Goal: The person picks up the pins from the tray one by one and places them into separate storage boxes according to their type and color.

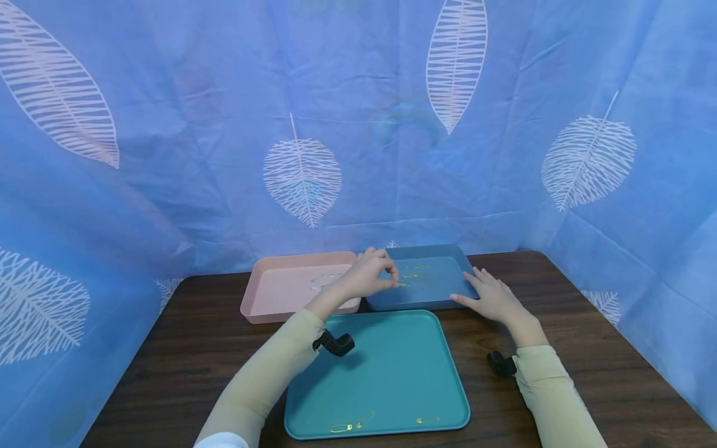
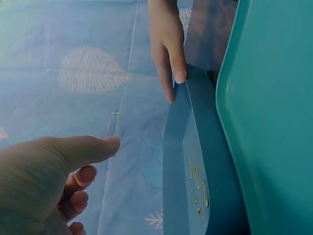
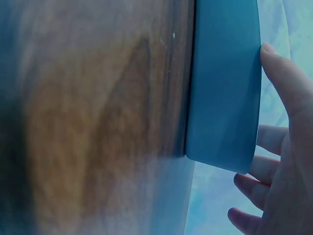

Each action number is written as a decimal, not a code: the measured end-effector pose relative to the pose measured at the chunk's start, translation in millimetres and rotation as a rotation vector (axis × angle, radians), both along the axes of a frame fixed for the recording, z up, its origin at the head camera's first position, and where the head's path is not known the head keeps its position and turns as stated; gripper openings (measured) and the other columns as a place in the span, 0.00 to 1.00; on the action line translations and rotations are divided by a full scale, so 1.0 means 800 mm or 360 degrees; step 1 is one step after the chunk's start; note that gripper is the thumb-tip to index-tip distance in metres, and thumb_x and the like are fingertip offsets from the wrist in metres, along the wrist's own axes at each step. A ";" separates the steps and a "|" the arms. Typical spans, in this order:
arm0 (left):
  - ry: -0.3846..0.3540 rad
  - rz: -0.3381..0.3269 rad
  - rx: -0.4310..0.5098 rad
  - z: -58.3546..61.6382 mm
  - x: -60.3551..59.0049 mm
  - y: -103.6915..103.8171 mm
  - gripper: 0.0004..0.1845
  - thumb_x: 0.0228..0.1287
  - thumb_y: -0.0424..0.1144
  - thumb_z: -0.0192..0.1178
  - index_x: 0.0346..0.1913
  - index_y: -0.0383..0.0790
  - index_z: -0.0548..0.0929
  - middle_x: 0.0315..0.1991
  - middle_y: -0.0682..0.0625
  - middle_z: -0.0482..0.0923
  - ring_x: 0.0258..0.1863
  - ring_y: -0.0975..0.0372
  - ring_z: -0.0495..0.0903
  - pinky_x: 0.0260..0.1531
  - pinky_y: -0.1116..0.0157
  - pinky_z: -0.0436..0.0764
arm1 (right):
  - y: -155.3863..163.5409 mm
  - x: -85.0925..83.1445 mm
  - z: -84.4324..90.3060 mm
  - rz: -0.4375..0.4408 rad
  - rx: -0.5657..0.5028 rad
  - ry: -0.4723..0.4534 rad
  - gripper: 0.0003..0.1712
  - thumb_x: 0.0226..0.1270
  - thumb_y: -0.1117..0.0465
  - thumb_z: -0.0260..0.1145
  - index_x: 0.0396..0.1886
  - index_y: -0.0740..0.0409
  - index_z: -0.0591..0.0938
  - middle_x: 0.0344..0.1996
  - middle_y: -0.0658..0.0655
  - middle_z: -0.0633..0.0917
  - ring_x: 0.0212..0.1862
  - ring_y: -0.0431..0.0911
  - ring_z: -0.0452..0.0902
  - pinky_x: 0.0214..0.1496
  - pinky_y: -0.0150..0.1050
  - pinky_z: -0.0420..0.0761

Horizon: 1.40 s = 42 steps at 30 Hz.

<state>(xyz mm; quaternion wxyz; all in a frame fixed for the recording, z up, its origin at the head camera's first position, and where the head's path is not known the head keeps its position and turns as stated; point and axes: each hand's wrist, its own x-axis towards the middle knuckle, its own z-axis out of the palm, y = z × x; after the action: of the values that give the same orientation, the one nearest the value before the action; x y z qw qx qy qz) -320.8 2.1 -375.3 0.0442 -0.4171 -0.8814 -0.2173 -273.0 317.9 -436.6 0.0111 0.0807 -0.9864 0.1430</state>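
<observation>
My left hand [image 1: 365,275] pinches a small safety pin [image 2: 115,122] between thumb and fingers. It hovers over the left side of the blue tray [image 1: 439,287], and the pin's lower end is hidden behind the thumb. Inside that tray lie several gold safety pins [image 2: 197,177]. At the tray's right front corner, my right hand [image 1: 495,300] rests with spread, fairly straight fingers. In the right wrist view its thumb [image 3: 279,73] touches the rim, while the other fingers lie beside the tray's end wall.
Left of the blue tray stands a pink tray [image 1: 271,295] holding several silver pins [image 1: 317,288]. A flat teal tray [image 1: 392,373] lies in front, with a few gold safety pins [image 1: 342,429] along its near edge. All rest on a dark wooden table [image 1: 168,373] before a blue leaf-patterned cloth [image 1: 364,186].
</observation>
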 end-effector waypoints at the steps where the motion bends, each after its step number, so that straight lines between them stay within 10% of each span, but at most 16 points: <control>1: -0.0008 0.0018 0.0001 0.000 -0.003 0.003 0.03 0.63 0.45 0.66 0.32 0.54 0.84 0.42 0.52 0.76 0.42 0.60 0.65 0.42 0.62 0.62 | 0.000 0.000 0.001 0.0003 0.0006 0.0006 0.52 0.65 0.32 0.58 0.73 0.67 0.61 0.73 0.76 0.55 0.74 0.70 0.46 0.71 0.70 0.50; 34: -0.0010 0.0351 0.0012 -0.037 -0.062 0.094 0.05 0.67 0.46 0.62 0.34 0.53 0.85 0.40 0.54 0.77 0.41 0.60 0.68 0.45 0.60 0.68 | -0.002 0.004 0.001 -0.0026 -0.0038 0.0003 0.52 0.65 0.32 0.58 0.72 0.69 0.62 0.73 0.75 0.56 0.74 0.70 0.47 0.70 0.71 0.50; 42: -0.0046 0.0468 -0.0013 -0.055 -0.074 0.118 0.08 0.69 0.45 0.59 0.32 0.54 0.84 0.45 0.54 0.79 0.56 0.53 0.73 0.69 0.45 0.62 | -0.003 0.004 0.002 -0.0034 -0.0045 0.0020 0.52 0.65 0.33 0.58 0.72 0.69 0.62 0.73 0.75 0.57 0.74 0.70 0.48 0.70 0.70 0.51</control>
<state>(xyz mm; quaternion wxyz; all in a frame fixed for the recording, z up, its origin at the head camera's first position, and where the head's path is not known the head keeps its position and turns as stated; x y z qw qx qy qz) -380.0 96.5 -419.3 0.0612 -0.2807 -0.9344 -0.2107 -269.8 315.1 -434.6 0.0199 0.0708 -0.9850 0.1562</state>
